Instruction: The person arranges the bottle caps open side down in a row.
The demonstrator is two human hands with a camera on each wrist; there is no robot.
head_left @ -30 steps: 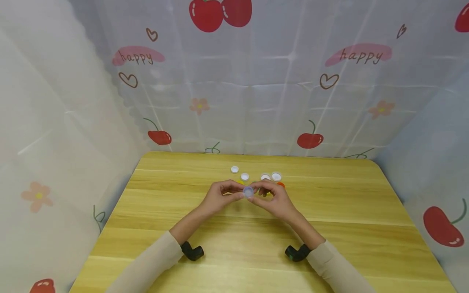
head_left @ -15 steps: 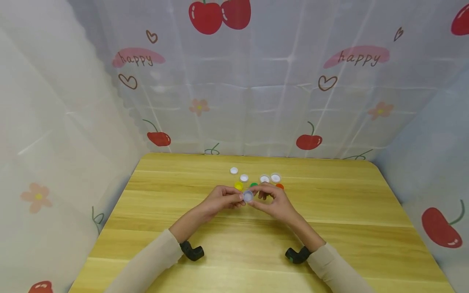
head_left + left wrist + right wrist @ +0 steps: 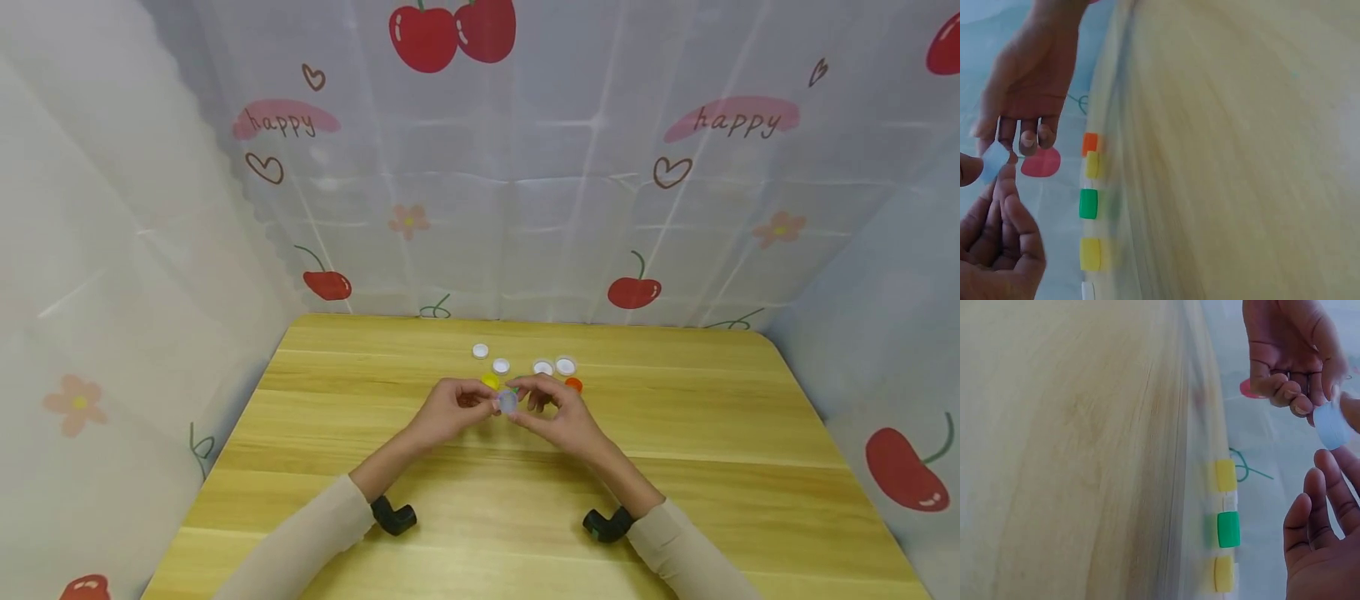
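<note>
A small pale-blue bottle cap is held up between both hands over the table, its round face turned toward the head camera. My left hand pinches its left side with thumb and fingertips. On the opposite side my right hand grips it, index finger at the upper rim and thumb below; its other fingers curl loosely. Seen from the left wrist, the cap sits between fingertips of the two hands. The right wrist view shows the blue cap from its side, slightly blurred.
Behind the hands lie several caps: white ones such as this white cap, a yellow cap, an orange cap and a green cap partly hidden in the head view. They stand on a wooden table before a cherry-print curtain.
Over the last second the cap and hands have come slightly lower in the head view. The left fingers have shifted their hold on the rim, and the cap has turned a little.
</note>
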